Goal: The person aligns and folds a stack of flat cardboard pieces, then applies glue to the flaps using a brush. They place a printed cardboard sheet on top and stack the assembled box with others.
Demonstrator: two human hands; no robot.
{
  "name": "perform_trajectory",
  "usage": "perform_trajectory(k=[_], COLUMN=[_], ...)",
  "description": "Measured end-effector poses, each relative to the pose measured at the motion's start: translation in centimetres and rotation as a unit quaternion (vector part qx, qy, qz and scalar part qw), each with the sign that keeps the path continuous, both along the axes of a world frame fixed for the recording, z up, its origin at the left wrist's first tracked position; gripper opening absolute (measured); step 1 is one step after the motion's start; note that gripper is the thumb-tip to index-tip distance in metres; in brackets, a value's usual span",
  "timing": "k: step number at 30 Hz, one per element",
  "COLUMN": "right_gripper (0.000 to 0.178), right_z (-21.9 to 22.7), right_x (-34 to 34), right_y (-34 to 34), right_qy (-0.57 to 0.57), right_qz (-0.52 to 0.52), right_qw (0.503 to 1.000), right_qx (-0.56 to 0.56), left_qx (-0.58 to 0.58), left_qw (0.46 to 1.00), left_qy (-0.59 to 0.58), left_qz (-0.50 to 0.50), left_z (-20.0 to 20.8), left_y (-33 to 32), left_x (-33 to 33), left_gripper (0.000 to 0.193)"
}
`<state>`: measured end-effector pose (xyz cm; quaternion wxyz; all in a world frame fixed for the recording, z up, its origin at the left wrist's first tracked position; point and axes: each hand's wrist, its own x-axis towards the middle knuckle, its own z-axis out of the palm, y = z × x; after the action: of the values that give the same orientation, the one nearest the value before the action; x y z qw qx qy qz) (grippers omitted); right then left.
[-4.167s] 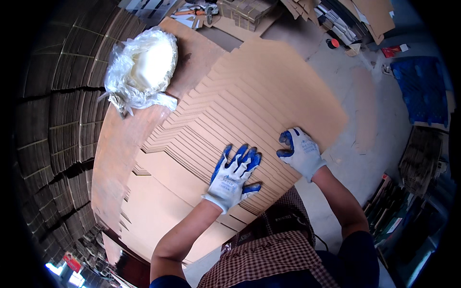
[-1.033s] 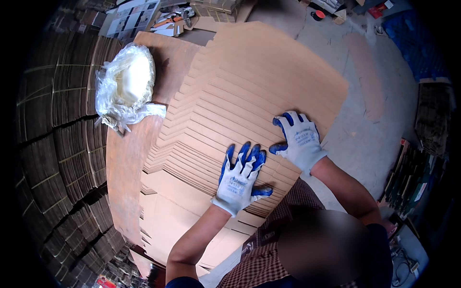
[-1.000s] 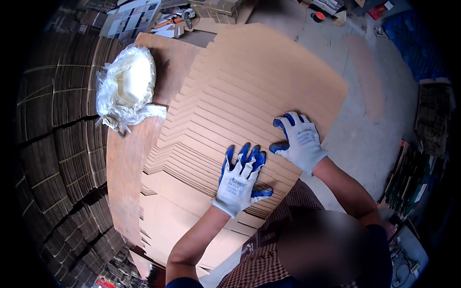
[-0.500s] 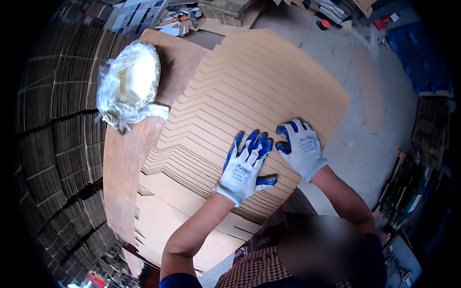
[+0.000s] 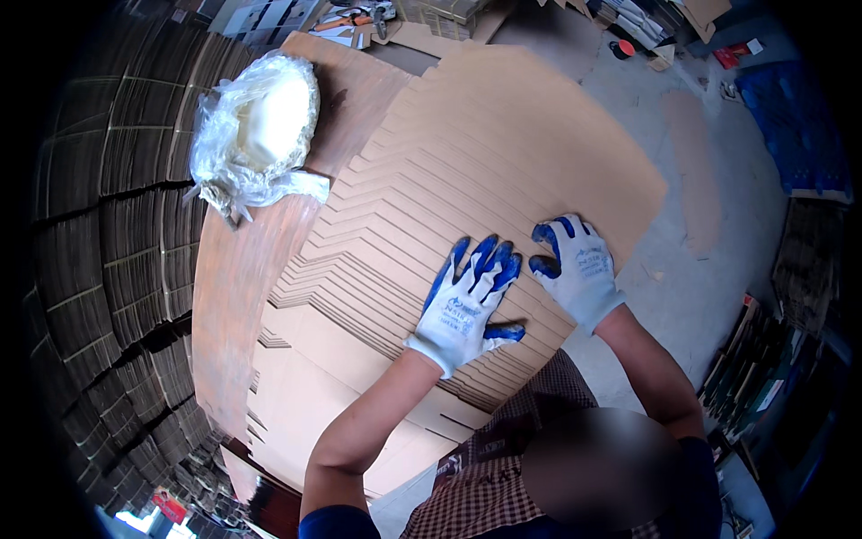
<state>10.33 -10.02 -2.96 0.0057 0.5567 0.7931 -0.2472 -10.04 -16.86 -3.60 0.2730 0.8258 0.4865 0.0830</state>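
Both gloved hands, left point(image 5: 467, 301) and right point(image 5: 575, 269), were laid flat with fingers spread on the fanned cardboard sheets point(image 5: 503, 162) covering the desk point(image 5: 233, 296); the sheets were judged light, stiff, slide-prone, and best gripped at exposed edges.

Blurred patch over lap point(image 5: 597, 467), lower cardboard sheets point(image 5: 359, 269) mostly overlapped, floor clutter point(image 5: 646, 27) perhaps tools
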Motion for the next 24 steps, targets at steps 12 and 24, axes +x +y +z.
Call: perform_trajectory(k=[12,24], right_gripper=[0.042,0.032], right_z=[0.7,0.7], right_x=[-3.4,-4.6], right_y=[-6.8,-9.8], right_qy=[0.018,0.039], right_qz=[0.039,0.027], right_qw=[0.998,0.999], right_qx=[-0.040,-0.002], left_qx=[-0.069,0.074], left_qw=[0.996,0.986], left_qy=[0.047,0.081], left_qz=[-0.019,0.124], left_z=[3.8,2.6], left_y=[-6.8,-4.4], left_x=[-5.2,-11.6], left_gripper=[0.088,0.051])
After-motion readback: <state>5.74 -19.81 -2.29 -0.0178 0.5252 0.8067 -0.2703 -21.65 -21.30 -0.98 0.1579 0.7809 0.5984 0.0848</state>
